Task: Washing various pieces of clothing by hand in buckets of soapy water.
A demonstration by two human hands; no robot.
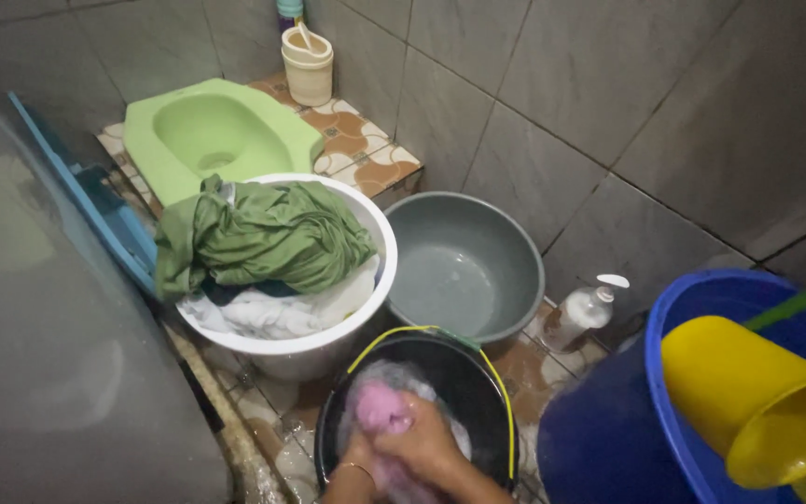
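Fingers of both hands clenched on a pink cloth [380, 408], bunched inside the black bucket [464, 387]. Left hand [358, 446], with a thin bracelet at the wrist, grips the cloth's near-left side; right hand [426, 439] lies over its right side, touching the left. The cloth's long axis runs roughly from the hands up and away, its rounded pink end pointing toward the far rim of the bucket; pale wet fabric lies around it.

Landmark: black bucket, with yellow wire handle lying on its rim. Just beyond it to the left, a white basin [328, 341] heaped with green laundry [263, 233] over white pieces. Just beyond it to the right, a grey basin [464, 266] holding water. Right of it, a pump bottle [582, 313], then a blue tub [608, 429] with a yellow scoop [748, 397]. Far beyond, a green squat toilet [212, 131].
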